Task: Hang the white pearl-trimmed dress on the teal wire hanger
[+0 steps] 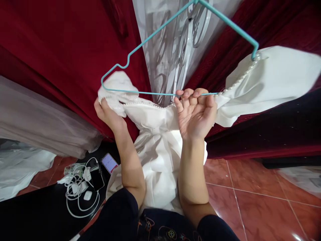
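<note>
A white dress [156, 150] with a pearl-trimmed neckline hangs in front of me, its skirt reaching down to my lap. The teal hanger [160, 28] is above it, with its right end inside the right puffed sleeve [276, 78]. My left hand [109, 115] is closed on the left sleeve [120, 83], beside the hanger's left end; its fingertips are partly hidden by cloth. My right hand [195, 112], palm toward me, has its fingers curled over the hanger's bottom bar near the neckline.
Dark red curtains [62, 43] hang on both sides of a white metal frame [184, 57]. At the lower left, a black table [32, 211] holds white cables [72, 189], a lit phone [109, 163] and a dark phone [97, 179]. Red floor tiles [263, 207] show at right.
</note>
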Available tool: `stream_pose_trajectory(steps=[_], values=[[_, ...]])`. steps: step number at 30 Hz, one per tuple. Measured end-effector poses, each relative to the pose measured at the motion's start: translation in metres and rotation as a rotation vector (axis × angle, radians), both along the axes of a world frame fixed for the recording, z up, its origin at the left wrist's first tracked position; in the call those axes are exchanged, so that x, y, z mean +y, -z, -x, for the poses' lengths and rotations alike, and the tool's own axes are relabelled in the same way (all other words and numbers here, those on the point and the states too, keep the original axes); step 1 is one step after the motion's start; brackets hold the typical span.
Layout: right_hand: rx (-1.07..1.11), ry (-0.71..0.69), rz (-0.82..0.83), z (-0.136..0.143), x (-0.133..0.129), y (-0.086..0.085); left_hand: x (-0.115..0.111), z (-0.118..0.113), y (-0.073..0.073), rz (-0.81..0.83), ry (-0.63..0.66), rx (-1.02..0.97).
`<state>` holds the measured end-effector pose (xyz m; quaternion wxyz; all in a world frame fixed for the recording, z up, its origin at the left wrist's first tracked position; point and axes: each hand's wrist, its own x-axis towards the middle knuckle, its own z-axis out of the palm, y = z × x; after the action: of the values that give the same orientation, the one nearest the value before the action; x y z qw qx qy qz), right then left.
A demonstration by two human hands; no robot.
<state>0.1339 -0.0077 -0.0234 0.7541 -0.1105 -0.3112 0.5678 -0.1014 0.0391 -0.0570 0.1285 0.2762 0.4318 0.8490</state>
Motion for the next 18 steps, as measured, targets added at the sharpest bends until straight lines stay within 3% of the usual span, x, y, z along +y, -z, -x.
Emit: stream_pose_trajectory(steps=[2, 4, 7, 10, 15, 17, 18], values=[[-0.01, 0.004, 0.006, 0.002, -0.001, 0.0, -0.014, -0.02, 0.018, 0.027, -0.003, -0.03], [-0.022, 0.017, 0.01, 0.003, 0.0, 0.0, -0.024, -0.044, 0.02, 0.079, 0.122, -0.005], [-0.037, 0.046, 0.024, 0.004, 0.003, -0.001, -0.03, -0.082, 0.0, -0.014, 0.39, 0.121], [-0.066, 0.07, 0.037, 0.003, 0.006, -0.002, -0.03, -0.109, -0.026, -0.073, 0.564, 0.104], [-0.245, 0.152, 0.121, -0.008, -0.004, 0.007, -0.034, -0.122, -0.039, -0.088, 0.595, 0.094], [-0.308, 0.271, 0.206, -0.015, -0.011, 0.011, -0.038, -0.122, -0.039, -0.135, 0.577, 0.128], [-0.305, 0.399, 0.238, -0.019, -0.014, 0.011, -0.04, -0.122, -0.04, -0.155, 0.564, 0.14]])
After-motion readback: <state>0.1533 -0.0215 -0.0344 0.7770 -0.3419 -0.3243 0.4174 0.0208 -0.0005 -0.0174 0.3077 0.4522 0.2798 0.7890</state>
